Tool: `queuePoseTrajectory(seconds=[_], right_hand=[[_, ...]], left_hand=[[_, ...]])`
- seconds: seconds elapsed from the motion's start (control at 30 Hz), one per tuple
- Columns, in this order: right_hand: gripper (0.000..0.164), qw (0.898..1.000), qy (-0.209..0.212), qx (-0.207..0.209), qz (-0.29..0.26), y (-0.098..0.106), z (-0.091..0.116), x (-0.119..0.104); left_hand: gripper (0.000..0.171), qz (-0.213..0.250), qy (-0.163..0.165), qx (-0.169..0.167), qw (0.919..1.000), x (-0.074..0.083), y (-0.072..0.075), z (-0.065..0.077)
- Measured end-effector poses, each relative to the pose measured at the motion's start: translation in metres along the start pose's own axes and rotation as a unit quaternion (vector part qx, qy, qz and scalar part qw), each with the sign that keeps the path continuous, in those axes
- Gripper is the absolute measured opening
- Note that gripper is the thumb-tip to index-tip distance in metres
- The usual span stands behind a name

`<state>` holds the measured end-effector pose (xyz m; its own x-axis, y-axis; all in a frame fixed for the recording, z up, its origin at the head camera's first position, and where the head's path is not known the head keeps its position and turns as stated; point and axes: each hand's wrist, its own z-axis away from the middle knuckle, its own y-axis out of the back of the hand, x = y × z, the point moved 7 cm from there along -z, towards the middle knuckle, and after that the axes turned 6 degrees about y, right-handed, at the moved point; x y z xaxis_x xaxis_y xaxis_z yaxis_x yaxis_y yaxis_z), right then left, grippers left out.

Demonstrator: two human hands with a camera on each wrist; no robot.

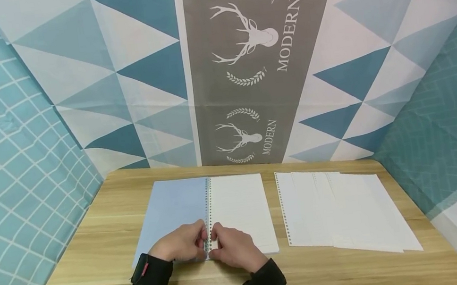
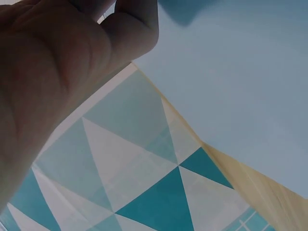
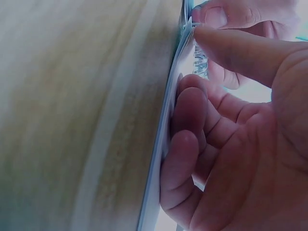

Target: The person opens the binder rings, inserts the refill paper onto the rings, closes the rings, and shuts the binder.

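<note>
A loose-leaf notebook (image 1: 242, 202) lies open, with a pale blue cover (image 1: 177, 201) at left and white punched pages at right. Between them runs a ring binding (image 1: 208, 197). At its near end my left hand (image 1: 183, 243) pinches the binding from the cover side, fingers curled. My right hand (image 1: 236, 248) grips the same end from the page side, thumb at the bottom edge and fingers bent over the paper. Both thumbs meet by the rings (image 3: 200, 65) in the right wrist view. The left wrist view shows part of the left hand (image 2: 62, 62) above the cover.
Several loose white sheets with punched edges (image 1: 306, 214) lie overlapping on the wooden table (image 1: 96, 253), right of the notebook. Patterned cloth walls (image 1: 152, 76) border the table at the back and sides.
</note>
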<state>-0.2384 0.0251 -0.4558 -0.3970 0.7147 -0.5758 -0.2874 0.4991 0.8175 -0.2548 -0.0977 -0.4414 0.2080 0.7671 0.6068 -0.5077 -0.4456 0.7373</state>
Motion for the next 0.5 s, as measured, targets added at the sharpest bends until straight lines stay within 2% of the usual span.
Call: queuePoseTrajectory(seconds=[0.2, 0.5], right_hand=[[0.038, 1.0, -0.006, -0.001, 0.0, 0.0006, -0.0003, -0.0003], [0.037, 1.0, -0.011, -0.005, -0.003, 0.0011, -0.0011, -0.0009]], left_hand=[[0.036, 0.002, -0.007, -0.002, 1.0, -0.0019, 0.0005, -0.0019], [0.035, 0.006, -0.004, -0.005, 1.0, -0.0026, 0.0003, -0.0023]])
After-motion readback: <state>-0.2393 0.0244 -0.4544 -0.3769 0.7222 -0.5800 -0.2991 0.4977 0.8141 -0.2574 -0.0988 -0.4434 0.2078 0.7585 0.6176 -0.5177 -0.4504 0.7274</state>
